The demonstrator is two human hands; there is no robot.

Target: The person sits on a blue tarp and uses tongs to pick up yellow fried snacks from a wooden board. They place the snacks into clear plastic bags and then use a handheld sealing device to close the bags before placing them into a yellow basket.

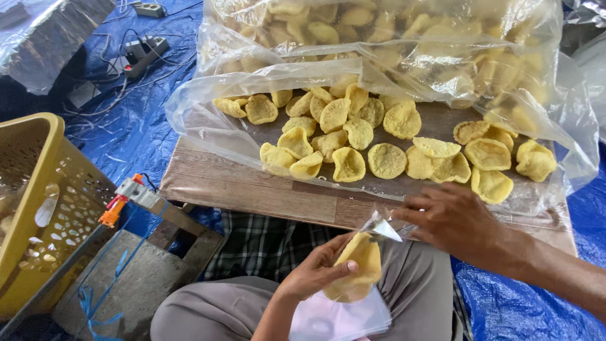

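My left hand [314, 273] holds a small clear plastic bag [360, 268] with yellow round crackers inside it, above my lap. My right hand [453, 222] pinches the open top edge of that same bag, near the front edge of the wooden board [252, 189]. Many loose yellow crackers [386, 160] lie on the board, spilling out of a big clear plastic sack [404, 50] filled with more of them. A stack of empty small clear bags [338, 319] rests on my lap under the left hand.
A yellow perforated basket [44, 189] stands at the left. Beside it sits a sealing tool with an orange handle [129, 196] on a grey base. A power strip [142, 53] and cables lie on the blue tarp [139, 120] at the back left.
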